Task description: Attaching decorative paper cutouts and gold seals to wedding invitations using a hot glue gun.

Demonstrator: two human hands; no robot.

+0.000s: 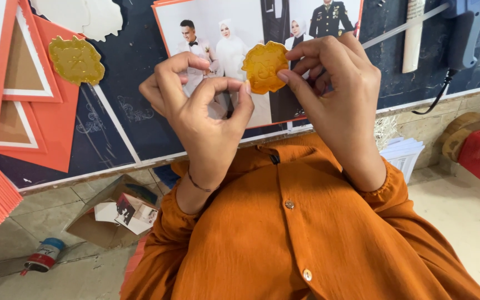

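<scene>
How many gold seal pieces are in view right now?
2. One gold seal is pinched between the fingertips of the left hand and right hand. The other gold seal lies on the orange card at upper left. More may be hidden.

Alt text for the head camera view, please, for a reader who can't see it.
Two bare hands hold a small gold scalloped seal between them over a printed photo sheet on a dark board: the right hand pinches its edge, and the left hand touches its other side. A second gold seal lies on orange cards at left, a glue gun at upper right.
</scene>
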